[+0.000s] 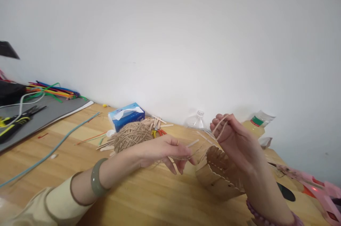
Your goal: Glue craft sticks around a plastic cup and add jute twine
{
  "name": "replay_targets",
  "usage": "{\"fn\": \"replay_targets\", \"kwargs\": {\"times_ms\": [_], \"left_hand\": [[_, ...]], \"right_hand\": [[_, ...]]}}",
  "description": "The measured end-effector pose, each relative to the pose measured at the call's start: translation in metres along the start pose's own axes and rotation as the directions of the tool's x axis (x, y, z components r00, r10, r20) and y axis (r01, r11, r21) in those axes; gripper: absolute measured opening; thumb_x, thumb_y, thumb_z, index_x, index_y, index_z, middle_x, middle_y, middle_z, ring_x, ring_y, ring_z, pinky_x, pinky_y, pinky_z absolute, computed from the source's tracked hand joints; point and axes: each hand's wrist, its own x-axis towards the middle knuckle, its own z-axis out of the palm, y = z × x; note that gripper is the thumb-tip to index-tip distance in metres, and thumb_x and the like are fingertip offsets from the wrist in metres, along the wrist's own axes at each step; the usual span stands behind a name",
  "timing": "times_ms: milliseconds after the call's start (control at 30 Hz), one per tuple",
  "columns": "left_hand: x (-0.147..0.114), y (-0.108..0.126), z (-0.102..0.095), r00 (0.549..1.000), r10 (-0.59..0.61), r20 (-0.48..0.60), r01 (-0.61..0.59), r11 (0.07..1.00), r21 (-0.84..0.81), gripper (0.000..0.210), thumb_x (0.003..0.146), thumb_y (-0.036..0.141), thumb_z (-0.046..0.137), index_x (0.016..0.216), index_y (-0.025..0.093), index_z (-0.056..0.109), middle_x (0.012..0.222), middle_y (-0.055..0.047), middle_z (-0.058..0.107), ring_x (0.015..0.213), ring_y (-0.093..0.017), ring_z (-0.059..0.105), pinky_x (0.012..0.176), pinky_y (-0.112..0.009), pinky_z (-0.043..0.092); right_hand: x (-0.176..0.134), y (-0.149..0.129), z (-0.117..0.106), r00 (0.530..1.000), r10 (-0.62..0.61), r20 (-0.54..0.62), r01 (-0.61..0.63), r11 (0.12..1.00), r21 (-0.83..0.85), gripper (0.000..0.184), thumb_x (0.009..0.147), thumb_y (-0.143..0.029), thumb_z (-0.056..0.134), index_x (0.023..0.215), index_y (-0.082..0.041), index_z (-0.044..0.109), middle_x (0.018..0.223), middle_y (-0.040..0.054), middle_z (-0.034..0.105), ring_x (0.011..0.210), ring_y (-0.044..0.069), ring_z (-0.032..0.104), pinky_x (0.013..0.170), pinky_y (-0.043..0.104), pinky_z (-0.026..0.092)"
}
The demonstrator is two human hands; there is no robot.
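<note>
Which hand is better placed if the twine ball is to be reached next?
Probably the left hand: it is nearer the twine ball, while the right hand is raised farther off, by the wooden basket.

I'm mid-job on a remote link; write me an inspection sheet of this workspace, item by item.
Surface: wooden table, grey mat at its left.
Job's things: twine, twine ball, wooden basket below the right hand.
Clutter: pliers, colourful pipe cleaners, blue pack, loose sticks, clear bottle; pink glue gun far right, red light showing.
Hands: right raised, holding looped twine; left hand lower, twine at its fingers, grip unclear.
Cables: white cable near the pliers; blue cord lying along the table's left.
Surroundings: pale wall behind; other people, nothing seen.
</note>
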Motion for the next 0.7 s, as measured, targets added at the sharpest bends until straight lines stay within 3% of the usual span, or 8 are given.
{"fn": "replay_targets", "kwargs": {"times_ms": [100,200,300,367,433,533,633,700], "left_hand": [[0.003,0.000,-0.001,0.997,0.028,-0.075,-0.029,0.999,-0.015,0.019,0.071,0.033,0.068,0.075,0.015,0.072,0.064,-0.002,0.062,0.059,-0.009,0.056,0.059,-0.020,0.045],[0.006,0.001,-0.003,0.964,0.089,-0.249,-0.125,0.983,-0.135,0.023,0.069,0.034,0.070,0.076,0.012,0.072,0.063,-0.003,0.063,0.060,-0.009,0.055,0.059,-0.020,0.044],[0.008,0.000,-0.006,0.924,0.146,-0.354,-0.222,0.958,-0.184,0.025,0.068,0.033,0.071,0.080,0.010,0.071,0.068,-0.006,0.065,0.059,-0.009,0.054,0.055,-0.020,0.041],[0.009,-0.001,-0.007,0.912,0.185,-0.366,-0.259,0.952,-0.165,0.024,0.070,0.032,0.068,0.079,0.010,0.070,0.070,-0.007,0.066,0.058,-0.009,0.054,0.054,-0.020,0.039],[0.010,-0.001,-0.008,0.908,0.212,-0.362,-0.280,0.948,-0.148,0.022,0.072,0.031,0.067,0.076,0.010,0.070,0.071,-0.007,0.066,0.059,-0.010,0.054,0.054,-0.020,0.040],[0.009,0.000,-0.007,0.904,0.244,-0.352,-0.309,0.940,-0.142,0.020,0.073,0.031,0.066,0.070,0.011,0.068,0.069,-0.005,0.064,0.058,-0.010,0.054,0.056,-0.022,0.042],[0.006,0.004,-0.006,0.892,0.268,-0.365,-0.321,0.943,-0.092,0.022,0.073,0.032,0.066,0.065,0.011,0.067,0.064,-0.003,0.063,0.053,-0.009,0.052,0.055,-0.022,0.042],[0.004,0.007,-0.007,0.880,0.269,-0.391,-0.319,0.946,-0.067,0.021,0.071,0.031,0.067,0.064,0.011,0.068,0.063,-0.003,0.063,0.053,-0.008,0.052,0.055,-0.022,0.042]], "right_hand": [[-0.003,0.004,0.004,0.989,-0.100,-0.107,0.060,0.941,-0.333,0.021,0.074,-0.041,0.061,0.087,-0.024,0.063,0.104,0.0016,0.059,0.094,0.016,0.055,0.083,0.029,0.045],[-0.010,0.006,0.011,0.914,-0.344,-0.216,0.050,0.622,-0.781,0.030,0.076,-0.041,0.058,0.101,-0.023,0.059,0.103,0.0051,0.060,0.090,0.019,0.056,0.077,0.033,0.044],[-0.021,0.010,0.023,0.979,-0.198,-0.042,0.034,0.364,-0.931,0.022,0.080,-0.039,0.052,0.090,-0.022,0.062,0.074,0.0026,0.063,0.068,0.019,0.057,0.064,0.032,0.043],[-0.027,0.017,0.032,0.985,0.051,0.167,0.135,0.388,-0.912,0.019,0.082,-0.033,0.049,0.085,-0.022,0.064,0.073,0.0018,0.064,0.063,0.017,0.056,0.060,0.030,0.043],[-0.031,0.027,0.040,0.921,0.189,0.341,0.202,0.516,-0.832,0.016,0.083,-0.025,0.048,0.088,-0.022,0.063,0.083,0.0015,0.065,0.066,0.015,0.057,0.060,0.027,0.044],[-0.032,0.042,0.046,0.919,0.156,0.362,0.195,0.617,-0.762,0.012,0.084,-0.021,0.046,0.085,-0.019,0.057,0.079,0.0005,0.060,0.067,0.013,0.055,0.060,0.025,0.044],[-0.032,0.051,0.047,0.937,0.058,0.345,0.266,0.526,-0.808,0.019,0.087,-0.021,0.040,0.073,-0.018,0.053,0.067,-0.0006,0.054,0.063,0.013,0.051,0.058,0.024,0.041],[-0.032,0.057,0.047,0.917,0.045,0.395,0.357,0.348,-0.867,0.022,0.087,-0.018,0.040,0.070,-0.018,0.052,0.065,0.0001,0.056,0.061,0.013,0.051,0.057,0.024,0.039]]}}
